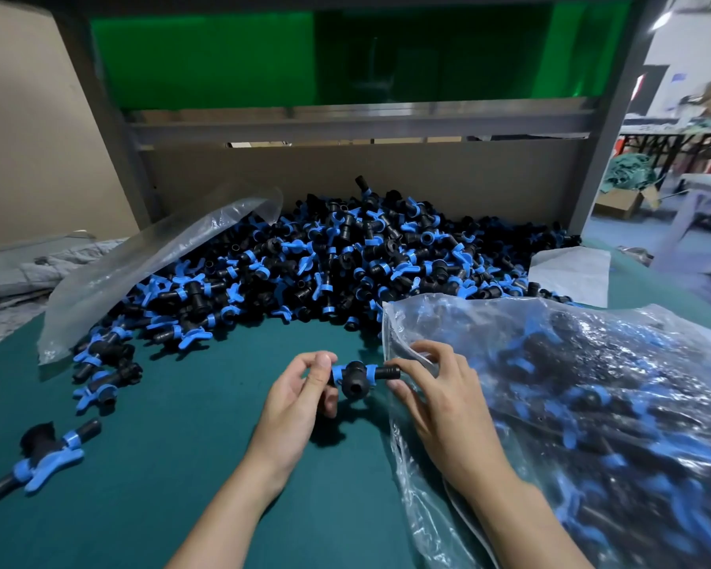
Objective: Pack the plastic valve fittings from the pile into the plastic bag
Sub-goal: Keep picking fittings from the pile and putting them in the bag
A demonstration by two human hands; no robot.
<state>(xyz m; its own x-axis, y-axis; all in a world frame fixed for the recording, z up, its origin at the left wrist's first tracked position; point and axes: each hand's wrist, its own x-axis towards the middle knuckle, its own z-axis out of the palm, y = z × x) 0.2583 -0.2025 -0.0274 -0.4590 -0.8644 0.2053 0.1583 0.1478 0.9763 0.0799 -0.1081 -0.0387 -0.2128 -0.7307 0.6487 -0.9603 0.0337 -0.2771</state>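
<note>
Two hands hold one fitting (356, 381) above the counter (181, 445), pile (345, 260) behind.
Left hand (300, 388) pinches its left end, right hand (436, 400) its right stub; its long axis points right, toward the bag (592, 384) mouth just beside.

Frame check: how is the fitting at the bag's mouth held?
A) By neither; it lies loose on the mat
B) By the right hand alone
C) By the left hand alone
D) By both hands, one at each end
D: the left hand pinches the left end of the fitting and the right hand grips its right stub, beside the bag.
</note>
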